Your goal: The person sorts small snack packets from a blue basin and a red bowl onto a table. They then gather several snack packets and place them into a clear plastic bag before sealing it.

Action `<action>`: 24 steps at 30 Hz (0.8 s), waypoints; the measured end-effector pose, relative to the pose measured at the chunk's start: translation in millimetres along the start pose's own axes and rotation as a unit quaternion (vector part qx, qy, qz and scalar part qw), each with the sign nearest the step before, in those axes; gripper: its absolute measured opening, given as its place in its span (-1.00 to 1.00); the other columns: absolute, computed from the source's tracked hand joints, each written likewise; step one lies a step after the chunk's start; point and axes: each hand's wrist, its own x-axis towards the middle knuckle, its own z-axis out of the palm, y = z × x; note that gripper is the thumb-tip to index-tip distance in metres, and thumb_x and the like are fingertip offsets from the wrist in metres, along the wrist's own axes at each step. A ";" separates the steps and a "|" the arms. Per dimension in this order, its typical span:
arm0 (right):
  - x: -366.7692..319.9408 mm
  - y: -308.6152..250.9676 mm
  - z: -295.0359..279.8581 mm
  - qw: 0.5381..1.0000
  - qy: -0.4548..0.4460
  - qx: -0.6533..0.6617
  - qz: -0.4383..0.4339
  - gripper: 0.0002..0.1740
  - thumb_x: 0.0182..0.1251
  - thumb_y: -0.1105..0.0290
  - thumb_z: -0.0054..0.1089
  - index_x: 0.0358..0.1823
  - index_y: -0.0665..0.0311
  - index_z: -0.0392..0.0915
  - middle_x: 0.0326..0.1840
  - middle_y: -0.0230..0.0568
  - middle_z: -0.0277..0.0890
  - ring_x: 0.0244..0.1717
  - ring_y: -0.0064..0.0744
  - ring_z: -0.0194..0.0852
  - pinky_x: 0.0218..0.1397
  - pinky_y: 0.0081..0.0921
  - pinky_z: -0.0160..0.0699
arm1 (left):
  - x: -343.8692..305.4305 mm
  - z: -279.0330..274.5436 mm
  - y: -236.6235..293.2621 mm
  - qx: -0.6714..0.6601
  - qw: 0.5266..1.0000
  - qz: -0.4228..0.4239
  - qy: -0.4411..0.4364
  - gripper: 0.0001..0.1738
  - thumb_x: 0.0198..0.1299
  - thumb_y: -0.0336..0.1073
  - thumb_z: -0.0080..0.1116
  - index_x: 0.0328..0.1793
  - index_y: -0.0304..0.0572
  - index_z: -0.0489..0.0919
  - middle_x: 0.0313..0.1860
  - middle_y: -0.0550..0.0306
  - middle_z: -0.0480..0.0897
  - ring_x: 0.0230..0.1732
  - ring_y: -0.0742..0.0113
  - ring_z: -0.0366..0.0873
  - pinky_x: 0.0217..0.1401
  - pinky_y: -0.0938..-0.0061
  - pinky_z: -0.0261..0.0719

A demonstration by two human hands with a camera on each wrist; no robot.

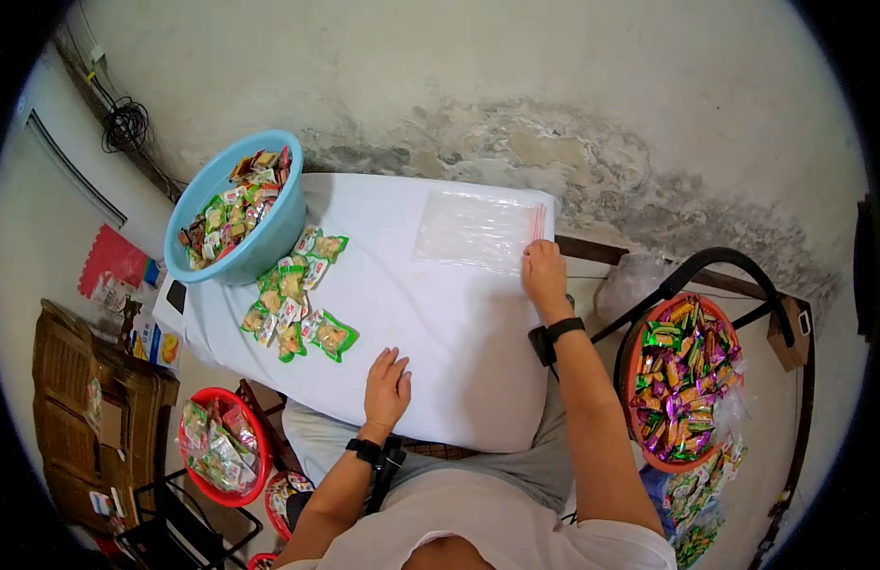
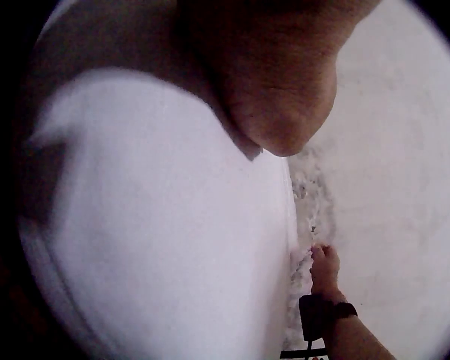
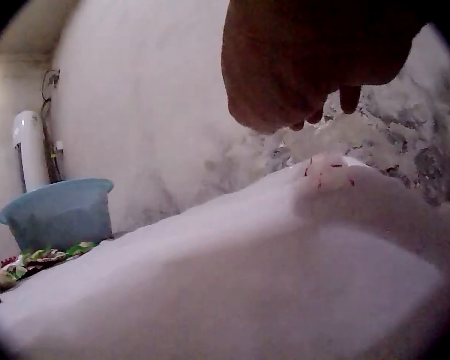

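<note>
My left hand (image 1: 387, 389) rests near the front edge of the white-covered table (image 1: 440, 351), fingers extended and holding nothing. To its left lie several green-and-clear snack packets (image 1: 331, 335) in a loose pile. At the table's right edge my right hand (image 1: 544, 275) has its fingertips at the near corner of a flat stack of clear plastic zip bags (image 1: 473, 228). Red strips mark the bags' right end. In the right wrist view the fingers of that hand (image 3: 315, 67) hang loosely downward over the cloth.
A light blue basin (image 1: 288, 223) full of mixed snack packets stands at the table's back left. Right of the table is an orange basin (image 1: 634, 366) of purple and green wrapped sweets, by a black curved bar (image 1: 725, 255). A red basin (image 1: 262, 456) holds packets at lower left.
</note>
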 end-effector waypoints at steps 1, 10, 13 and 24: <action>1.4 -8.3 -8.8 0.997 0.042 -0.020 -0.058 -0.87 0.09 0.39 0.13 -0.33 0.23 0.54 -0.21 -0.21 0.43 -0.10 -0.19 0.37 -0.09 -0.12 0.35 | 0.1 0.0 0.2 0.000 1.000 0.001 0.001 -0.70 0.05 -0.43 0.11 -0.03 -0.23 0.57 0.15 -0.12 0.47 0.23 -0.10 0.34 0.29 0.19 0.31; -8.5 2.4 14.6 0.992 -0.120 -0.024 -0.043 -0.90 0.08 0.39 0.09 -0.46 0.20 0.57 -0.19 -0.24 0.51 -0.07 -0.21 0.40 -0.05 -0.15 0.28 | -1.7 2.7 -4.5 -0.005 1.000 0.002 0.008 -0.70 0.05 -0.41 0.12 -0.04 -0.23 0.57 0.13 -0.13 0.48 0.23 -0.11 0.35 0.27 0.17 0.33; -6.1 -1.3 9.3 0.998 -0.024 0.018 -0.053 -0.90 0.07 0.38 0.08 -0.48 0.19 0.56 -0.26 -0.24 0.51 -0.11 -0.19 0.39 -0.09 -0.19 0.29 | -1.2 2.5 -3.8 -0.005 1.000 0.005 0.009 -0.70 0.05 -0.41 0.12 -0.04 -0.23 0.57 0.12 -0.13 0.49 0.22 -0.11 0.35 0.28 0.18 0.32; -50.5 -112.1 -29.4 0.976 -0.043 0.138 -0.161 -0.94 0.07 0.36 0.10 -0.44 0.15 0.47 -0.47 -0.20 0.41 -0.35 -0.14 0.40 -0.30 -0.22 0.37 | 7.4 7.6 3.3 -0.176 0.981 -0.082 -0.012 -0.67 0.19 -0.36 0.05 0.09 -0.27 0.49 0.13 -0.07 0.49 0.21 0.05 0.39 0.24 0.27 0.36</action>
